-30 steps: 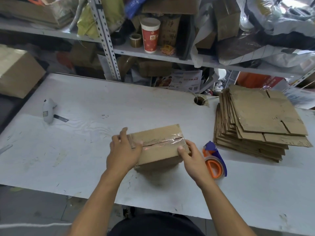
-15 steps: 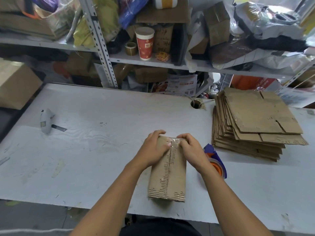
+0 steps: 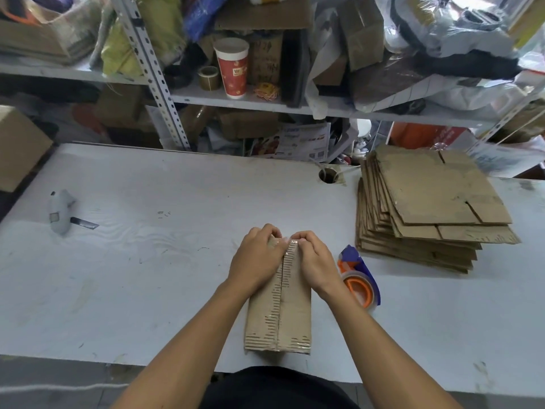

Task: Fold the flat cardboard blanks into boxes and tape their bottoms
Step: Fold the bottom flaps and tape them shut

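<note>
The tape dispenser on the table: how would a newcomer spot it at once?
Start at the tall stack of flat cardboard blanks on the table's right. Just left of its near corner, beside the right hand, lies the tape dispenser. Its orange core and blue body are the only bright colours on the white table.

A folded brown cardboard box (image 3: 280, 308) sits at the near edge of the tabletop (image 3: 147, 276), near its middle, bottom up, its two flaps meeting in a seam that runs away from the near edge under clear tape. A stack of flat cardboard blanks (image 3: 427, 208) lies toward the far right corner. An orange-and-blue tape dispenser (image 3: 358, 278) lies between the two, just beside the box.
</note>
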